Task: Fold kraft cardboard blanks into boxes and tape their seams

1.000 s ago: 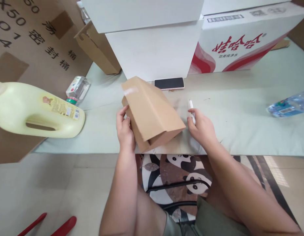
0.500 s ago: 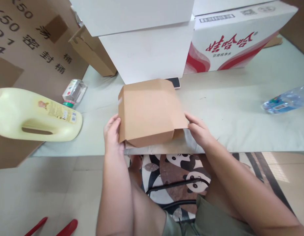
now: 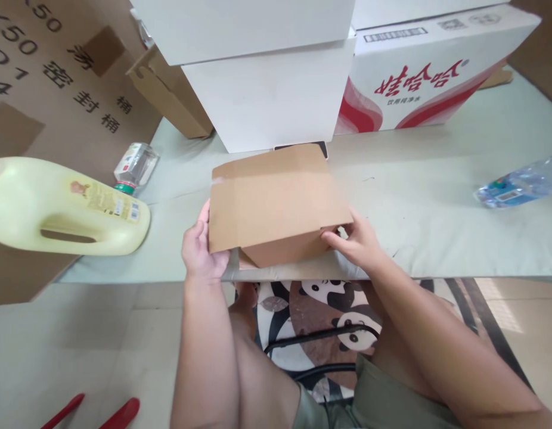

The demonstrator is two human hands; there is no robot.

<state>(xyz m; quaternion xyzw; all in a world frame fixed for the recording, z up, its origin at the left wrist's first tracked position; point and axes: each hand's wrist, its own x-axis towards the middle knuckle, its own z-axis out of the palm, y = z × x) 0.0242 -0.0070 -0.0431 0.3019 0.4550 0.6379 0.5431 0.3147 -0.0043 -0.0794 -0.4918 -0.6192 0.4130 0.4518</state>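
Observation:
A brown cardboard box (image 3: 276, 202), partly folded, lies near the front edge of the cloth-covered table (image 3: 414, 196). Its left flap stands out flat from the top panel, and my left hand (image 3: 202, 247) grips that flap's edge, with some fingers hidden beneath. At the front right corner my right hand (image 3: 356, 238) pinches the cardboard, thumb on the front wall and the other fingers behind the side. Just past the box's far edge a dark phone (image 3: 321, 148) shows in part, against the white boxes.
White boxes (image 3: 276, 101) and a red-and-white carton (image 3: 410, 89) stand at the back. A yellow jug (image 3: 79, 208) and a small bottle (image 3: 135, 167) lie on the left, beside a large brown carton (image 3: 56, 119). A water bottle (image 3: 517, 185) lies at right.
The left flap has swung outward from folded down to nearly flat. My right hand has shifted its thumb onto the front wall, and the right flap is now folded down.

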